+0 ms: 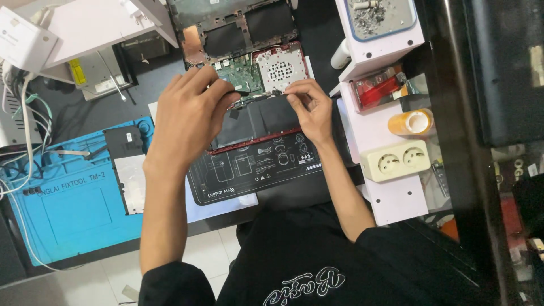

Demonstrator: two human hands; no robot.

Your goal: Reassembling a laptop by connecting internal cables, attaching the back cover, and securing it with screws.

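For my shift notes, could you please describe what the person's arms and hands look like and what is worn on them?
Both hands, left hand and right hand, are bare, with no gloves, rings or watch visible. The forearms are uncovered; black fabric sleeves are pushed up near the elbows.

A dark workbench [73, 116] fills most of the view, lit evenly from above. On its left lies a blue mat [73, 204] with moulded compartments, and white cables [22, 113] trail over its edge. A white shelf [102, 25] stands at the back left. On the right a white stand [385, 136] carries a cream double socket [395, 160], a roll of amber tape [412, 122] and a tray of metal scraps [378, 17]. Below the bench, pale floor tiles [85, 283] show.
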